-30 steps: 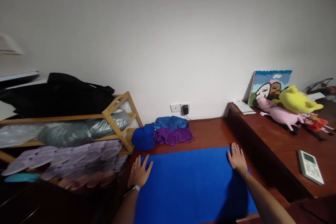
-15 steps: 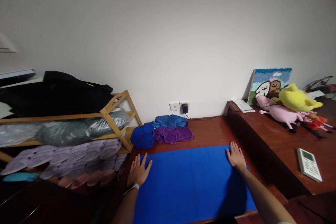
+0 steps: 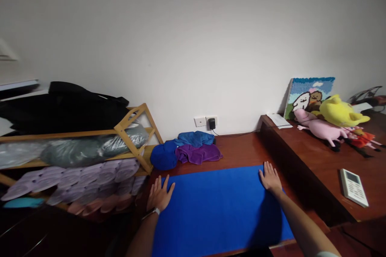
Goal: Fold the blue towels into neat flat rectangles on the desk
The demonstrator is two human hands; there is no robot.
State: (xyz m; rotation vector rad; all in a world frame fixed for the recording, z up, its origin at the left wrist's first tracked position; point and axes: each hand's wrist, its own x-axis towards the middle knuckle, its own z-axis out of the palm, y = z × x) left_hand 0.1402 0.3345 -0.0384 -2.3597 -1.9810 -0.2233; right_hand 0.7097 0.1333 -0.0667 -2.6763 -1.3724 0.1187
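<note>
A flat, bright blue cloth (image 3: 217,209) is spread over the reddish-brown wooden surface in front of me. On its far left corner lies my left hand (image 3: 160,193), palm down with the fingers spread, a watch band at the wrist. My right hand (image 3: 271,177) rests flat on the far right corner, fingers stretched out. Neither hand grips anything. Just beyond the cloth's far edge are a rounded dark blue bundle (image 3: 163,156), a crumpled purple cloth (image 3: 199,153) and a crumpled lighter blue cloth (image 3: 195,139).
To the left, a wooden rack (image 3: 137,138) holds plastic-wrapped items and rows of lilac slippers (image 3: 70,177), with a black bag (image 3: 81,108) on top. On the raised right surface are plush toys (image 3: 321,127), a remote control (image 3: 354,188) and a dog picture (image 3: 310,96). A plug (image 3: 212,123) trails a cord.
Both hands stay flat on the far corners of the blue cloth. The whole view has shifted very slightly; nothing has been picked up or let go.
</note>
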